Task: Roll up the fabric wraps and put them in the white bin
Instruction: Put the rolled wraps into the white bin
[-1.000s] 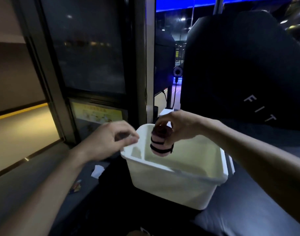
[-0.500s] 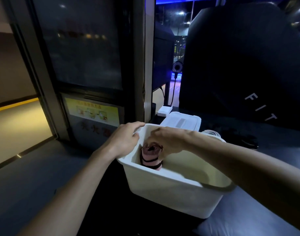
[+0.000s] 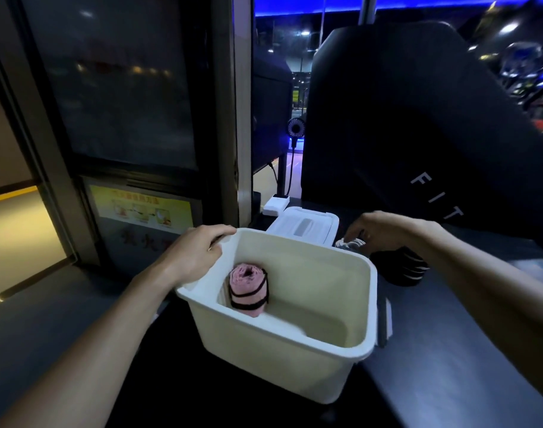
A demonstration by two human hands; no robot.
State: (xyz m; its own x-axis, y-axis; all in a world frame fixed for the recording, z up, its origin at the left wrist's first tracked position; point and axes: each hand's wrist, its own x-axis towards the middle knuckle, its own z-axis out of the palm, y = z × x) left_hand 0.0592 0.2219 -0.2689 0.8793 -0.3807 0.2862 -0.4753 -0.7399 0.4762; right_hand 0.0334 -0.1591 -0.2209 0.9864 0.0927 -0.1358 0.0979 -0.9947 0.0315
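Observation:
The white bin (image 3: 295, 341) stands in the middle on a dark surface. A rolled pink fabric wrap (image 3: 248, 288) with black bands stands upright in the bin's near left corner. My left hand (image 3: 196, 254) grips the bin's far left rim. My right hand (image 3: 378, 231) hovers beyond the bin's right rim, fingers loosely curled, over a pale rolled wrap (image 3: 349, 243) and a dark pile of wraps (image 3: 403, 270). Whether it touches them is unclear.
The bin's white lid (image 3: 304, 225) lies behind it, with a small white box (image 3: 275, 205) farther back. A large black padded panel (image 3: 418, 125) marked FIT rises at the right. A glass door (image 3: 116, 88) with a yellow sign fills the left.
My right hand has let go of the pink roll inside the bin and moved right, beyond the rim, toward the other wraps. My left hand stays on the bin's rim.

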